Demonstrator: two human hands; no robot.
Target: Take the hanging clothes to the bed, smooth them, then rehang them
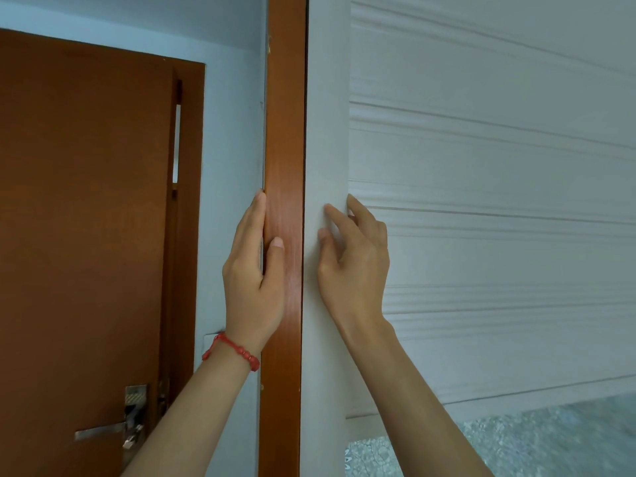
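Observation:
No clothes, hanger or bed are in view. In front of me is a wardrobe with a white sliding door (pixel 481 160) and a brown wooden side frame (pixel 285 115). My left hand (pixel 253 270), with a red bead bracelet on the wrist, holds the frame's left edge; its thumb lies on the front face and its fingers go behind the edge. My right hand (pixel 354 259) rests its bent fingertips on the door's plain white upright strip (pixel 327 132), where the ribbed panel begins. The wardrobe's inside is hidden.
A brown room door (pixel 86 218) with a metal lever handle (pixel 103 430) stands at the left, beside a pale blue wall (pixel 230 132). A frosted patterned glass panel (pixel 516 445) fills the lower part of the wardrobe door.

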